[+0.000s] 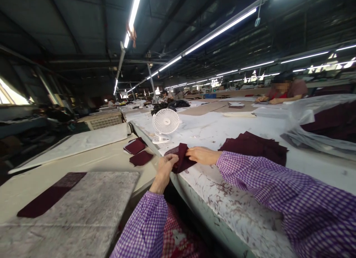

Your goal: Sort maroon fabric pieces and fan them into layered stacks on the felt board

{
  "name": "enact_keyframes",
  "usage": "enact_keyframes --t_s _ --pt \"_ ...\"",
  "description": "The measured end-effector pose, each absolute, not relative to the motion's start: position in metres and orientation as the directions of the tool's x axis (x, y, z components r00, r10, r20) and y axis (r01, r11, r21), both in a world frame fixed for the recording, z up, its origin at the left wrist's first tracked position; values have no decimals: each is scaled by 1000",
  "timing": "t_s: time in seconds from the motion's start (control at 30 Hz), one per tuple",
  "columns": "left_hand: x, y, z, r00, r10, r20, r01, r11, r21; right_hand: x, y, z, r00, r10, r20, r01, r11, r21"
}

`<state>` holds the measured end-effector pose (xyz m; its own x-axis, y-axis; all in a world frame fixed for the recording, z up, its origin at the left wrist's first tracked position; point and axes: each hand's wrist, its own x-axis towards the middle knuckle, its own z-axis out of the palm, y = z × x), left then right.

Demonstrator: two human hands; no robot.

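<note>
A maroon fabric piece [182, 158] is folded up at the near edge of the white table, between my two hands. My left hand [164, 169] pinches its left side with thumb and fingers. From the right, my right hand [203, 155] grips the raised fold, its fingertips partly hidden by the cloth. A stack of maroon fabric pieces [254, 146] lies just beyond my right sleeve. Farther left, two small maroon pieces [141, 158] rest on the cream table, and a long maroon strip [51, 196] lies on a grey mottled board [94, 202].
A small white fan [166, 121] stands on the white table [197, 128] just past my hands. Plastic sheeting [300, 117] covers more maroon cloth at the right. A plastic crate [104, 122] sits at the left. Another person [289, 89] leans over the far right table.
</note>
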<state>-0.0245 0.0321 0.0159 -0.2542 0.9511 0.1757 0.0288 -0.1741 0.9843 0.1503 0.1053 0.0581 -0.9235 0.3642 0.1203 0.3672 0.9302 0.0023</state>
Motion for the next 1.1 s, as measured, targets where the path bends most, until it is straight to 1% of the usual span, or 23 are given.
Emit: enact_keyframes --t_s 0.13,0.23,0.37,0.5,0.57,0.6,0.67,0.7,0.77,0.83,0.87,0.93,0.97,1.0,1.1 --pt "-44 35 17 -319 943 100 -269 -191 944 148 107 51 -910 385 155 393 919 26" --pt "-67 36 26 -396 916 66 -402 -237 884 147 108 47 -902 400 161 410 911 32" --pt "-104 31 41 -487 871 54 -474 -317 821 144 115 43 -890 433 142 440 897 28" --pt "-125 24 49 -545 836 64 -463 -363 809 142 119 42 -883 449 138 455 890 17" --pt "-120 24 49 -554 826 102 -384 -363 849 142 119 44 -882 450 139 456 890 17" --pt "-113 25 49 -536 831 147 -295 -348 890 141 119 45 -881 451 141 458 889 19" --pt "-93 30 47 -443 858 261 -27 -304 952 138 119 46 -874 463 146 471 882 27" --pt "-81 33 47 -367 880 300 113 -279 954 136 119 47 -868 473 150 482 875 32" --pt "-56 38 48 -234 919 319 313 -240 919 131 118 47 -852 498 160 510 859 44" --pt "-34 43 50 -141 942 305 487 -202 850 128 116 47 -838 518 172 533 844 55" --pt "-25 45 51 -122 943 311 589 -183 787 126 115 47 -832 526 175 543 838 60" --pt "-13 48 55 -136 925 355 755 -135 642 125 113 48 -823 542 171 558 828 62" --pt "-10 50 56 -153 911 384 803 -112 586 125 113 48 -819 549 165 564 823 59" --pt "-11 51 58 -173 896 408 827 -92 555 125 113 48 -814 559 161 572 818 54" --pt "-23 54 62 -221 861 458 825 -85 559 123 116 46 -786 599 152 610 792 33"
